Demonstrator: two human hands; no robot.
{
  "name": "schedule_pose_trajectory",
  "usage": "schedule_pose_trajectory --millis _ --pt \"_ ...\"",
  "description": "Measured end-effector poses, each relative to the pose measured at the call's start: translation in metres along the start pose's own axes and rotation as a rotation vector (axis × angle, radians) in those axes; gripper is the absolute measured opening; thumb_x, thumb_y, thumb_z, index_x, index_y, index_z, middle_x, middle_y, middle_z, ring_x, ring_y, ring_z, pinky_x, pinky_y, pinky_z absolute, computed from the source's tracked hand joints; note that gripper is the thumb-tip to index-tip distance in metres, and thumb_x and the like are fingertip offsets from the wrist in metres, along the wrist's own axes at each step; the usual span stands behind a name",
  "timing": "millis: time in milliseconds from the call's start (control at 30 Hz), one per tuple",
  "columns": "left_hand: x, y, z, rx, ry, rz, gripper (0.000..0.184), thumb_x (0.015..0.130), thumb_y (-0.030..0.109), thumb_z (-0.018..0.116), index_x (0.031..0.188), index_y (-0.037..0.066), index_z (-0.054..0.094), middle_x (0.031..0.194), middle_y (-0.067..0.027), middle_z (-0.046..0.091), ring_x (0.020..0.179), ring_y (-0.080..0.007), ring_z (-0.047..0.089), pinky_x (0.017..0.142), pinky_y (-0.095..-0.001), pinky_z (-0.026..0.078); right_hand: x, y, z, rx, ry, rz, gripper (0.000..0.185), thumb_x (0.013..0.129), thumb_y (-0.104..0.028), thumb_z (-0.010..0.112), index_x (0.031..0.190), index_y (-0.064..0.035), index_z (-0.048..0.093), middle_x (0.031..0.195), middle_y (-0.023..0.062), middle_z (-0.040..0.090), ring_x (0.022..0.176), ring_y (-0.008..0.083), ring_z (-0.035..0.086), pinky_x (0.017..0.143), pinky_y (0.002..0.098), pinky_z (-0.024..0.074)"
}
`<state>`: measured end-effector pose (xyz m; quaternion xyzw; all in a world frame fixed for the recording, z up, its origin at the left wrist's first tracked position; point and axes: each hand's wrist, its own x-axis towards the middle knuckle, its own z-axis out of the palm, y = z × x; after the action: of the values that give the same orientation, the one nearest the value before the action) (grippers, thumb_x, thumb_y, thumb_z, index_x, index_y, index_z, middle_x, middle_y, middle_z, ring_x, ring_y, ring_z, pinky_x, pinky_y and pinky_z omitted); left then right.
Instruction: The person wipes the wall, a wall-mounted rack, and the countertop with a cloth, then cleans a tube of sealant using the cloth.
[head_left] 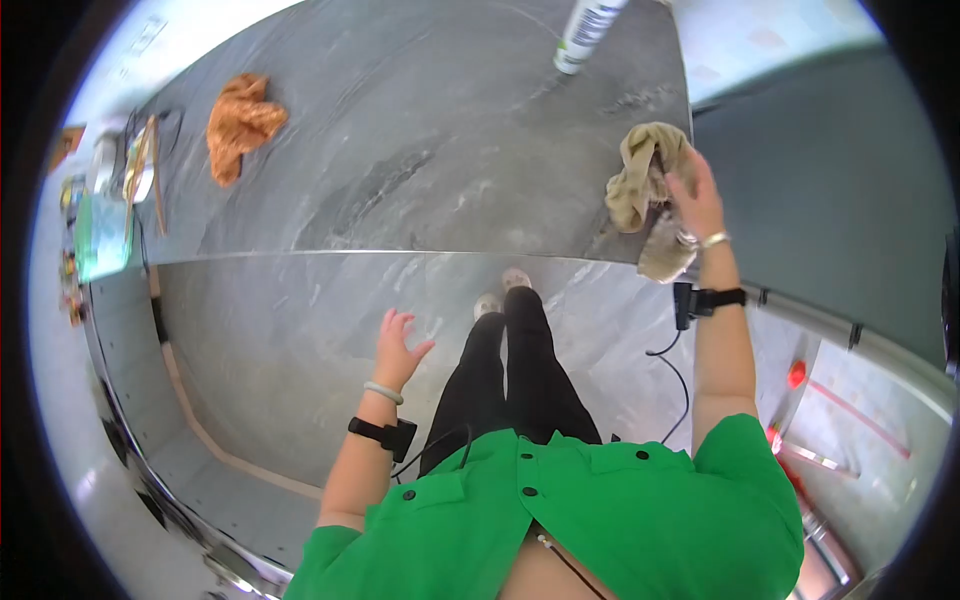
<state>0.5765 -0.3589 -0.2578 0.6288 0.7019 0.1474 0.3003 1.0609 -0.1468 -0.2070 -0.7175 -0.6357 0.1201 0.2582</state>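
My right hand (699,203) is at the right end of the grey counter (400,110), its fingers curled on a crumpled beige cloth (636,180). Part of that cloth hangs down at the counter's front edge, and the hand hides some of it. My left hand (398,352) is in the air in front of the counter, fingers spread and bent, with nothing in it. A crumpled orange-brown cloth (240,122) lies on the left part of the counter. Near the far edge is a white canister (588,36) with a green band at one end.
At the far left of the counter are a green translucent box (104,238) and a wooden frame-like item (146,175), both blurred. A dark grey panel (820,190) borders the counter on the right. A cable (684,385) hangs from the device on my right wrist.
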Motion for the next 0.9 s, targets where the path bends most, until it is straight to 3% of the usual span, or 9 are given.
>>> schedule_pose_trajectory --millis 67,100,200,267,433,500,567,733,900 --pt "-0.016 -0.006 0.002 -0.389 -0.17 -0.526 0.051 0.063 0.01 0.077 0.108 0.007 0.054 0.122 -0.0152 0.051 0.097 -0.0256 0.064 0.083 -0.0345 0.049 0.004 -0.016 0.041 -0.363 0.063 0.128 0.07 0.07 -0.054 0.068 0.126 -0.0166 0.049 0.128 0.0117 0.049 0.114 0.0334 0.05 0.092 0.0471 0.0412" --pt "-0.023 -0.01 0.006 -0.458 -0.152 -0.536 0.05 0.064 0.007 0.076 0.108 0.006 0.054 0.124 -0.015 0.05 0.099 -0.0258 0.063 0.086 -0.0349 0.048 0.009 -0.026 0.054 -0.332 0.103 0.287 0.076 0.063 -0.062 0.069 0.126 -0.0224 0.05 0.129 0.009 0.046 0.113 0.0332 0.049 0.09 0.049 0.0414" --pt "-0.047 -0.013 0.026 -0.553 -0.059 -0.506 0.048 0.066 0.0 0.073 0.11 0.005 0.053 0.128 -0.0141 0.046 0.106 -0.0251 0.059 0.092 -0.0357 0.045 0.009 -0.071 0.092 -0.31 0.009 0.059 0.068 0.065 -0.057 0.068 0.123 -0.0254 0.052 0.122 0.0087 0.05 0.109 0.0344 0.05 0.087 0.0483 0.0423" --pt "-0.057 -0.004 0.041 -0.445 0.052 -0.413 0.05 0.067 -0.002 0.071 0.113 0.005 0.051 0.13 -0.0132 0.044 0.112 -0.0231 0.056 0.091 -0.0358 0.045 -0.008 -0.132 0.125 -0.149 -0.078 -0.273 0.061 0.065 -0.052 0.068 0.12 -0.0288 0.054 0.117 0.0078 0.051 0.104 0.0348 0.051 0.083 0.0486 0.0431" --pt "-0.054 0.021 0.04 -0.973 0.299 -0.701 0.046 0.08 0.011 0.065 0.12 0.01 0.045 0.128 -0.01 0.045 0.115 -0.0223 0.05 0.082 -0.0362 0.044 -0.099 -0.29 0.205 0.03 -0.471 -0.697 0.048 0.067 -0.037 0.069 0.113 -0.0297 0.057 0.112 0.0048 0.054 0.097 0.0295 0.054 0.075 0.0465 0.044" --pt "-0.061 0.022 0.03 -1.128 0.377 -0.794 0.043 0.083 0.017 0.063 0.121 0.011 0.043 0.126 -0.0087 0.045 0.112 -0.0218 0.05 0.08 -0.0352 0.043 -0.143 -0.317 0.224 0.109 -0.729 -0.924 0.044 0.069 -0.032 0.068 0.111 -0.0285 0.058 0.11 0.004 0.054 0.096 0.0284 0.055 0.073 0.045 0.0452" --pt "-0.077 0.009 0.027 -1.24 0.459 -0.887 0.04 0.086 0.023 0.06 0.12 0.011 0.043 0.123 -0.0073 0.047 0.108 -0.0211 0.051 0.078 -0.0339 0.041 -0.192 -0.308 0.229 0.253 -0.982 -0.89 0.037 0.07 -0.028 0.067 0.106 -0.0229 0.062 0.101 0.0072 0.057 0.091 0.0295 0.058 0.075 0.0427 0.0466" --pt "-0.112 -0.003 0.02 -1.673 0.642 -0.915 0.037 0.086 0.023 0.06 0.118 0.012 0.044 0.111 -0.004 0.052 0.108 -0.0206 0.052 0.081 -0.0374 0.04 -0.178 -0.261 0.112 0.497 -0.627 -0.77 0.041 0.066 -0.013 0.069 0.106 -0.0103 0.062 0.103 0.0124 0.06 0.087 0.0327 0.059 0.076 0.043 0.048" --pt "-0.046 0.035 0.047 -1.724 0.388 -0.758 0.039 0.084 0.025 0.063 0.117 0.012 0.046 0.106 -0.0032 0.053 0.101 -0.0169 0.052 0.083 -0.036 0.039 -0.081 -0.142 0.051 0.052 -0.343 -0.712 0.044 0.068 -0.012 0.066 0.11 -0.004 0.055 0.112 0.0207 0.054 0.105 0.0391 0.05 0.09 0.0448 0.0407"
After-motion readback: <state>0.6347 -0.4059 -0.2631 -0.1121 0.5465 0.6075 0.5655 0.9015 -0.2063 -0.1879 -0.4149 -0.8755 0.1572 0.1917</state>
